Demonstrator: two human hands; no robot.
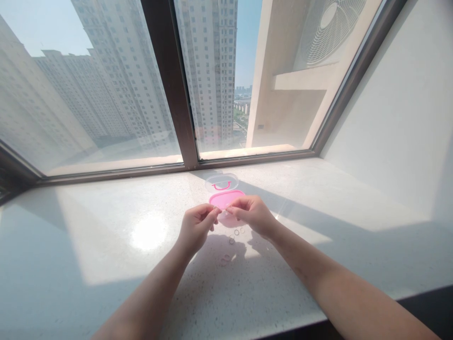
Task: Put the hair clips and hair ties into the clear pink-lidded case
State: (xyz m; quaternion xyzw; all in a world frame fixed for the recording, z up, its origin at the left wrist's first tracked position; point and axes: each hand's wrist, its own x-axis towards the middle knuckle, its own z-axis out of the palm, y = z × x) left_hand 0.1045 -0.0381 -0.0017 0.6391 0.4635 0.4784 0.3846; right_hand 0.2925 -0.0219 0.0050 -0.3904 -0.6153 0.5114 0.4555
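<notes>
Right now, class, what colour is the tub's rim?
Pink. The tub's rim shows best in the head view, the only one here.

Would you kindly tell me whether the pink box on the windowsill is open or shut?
Open: the clear lid is on the window side of the pink box, leaving its top uncovered.

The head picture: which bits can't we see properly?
Head view: anything pinched by the left hand and right hand, too small.
Head view: part of the pink container, behind the right hand.
Head view: details of the small pink rings, too small, blurred.
</notes>
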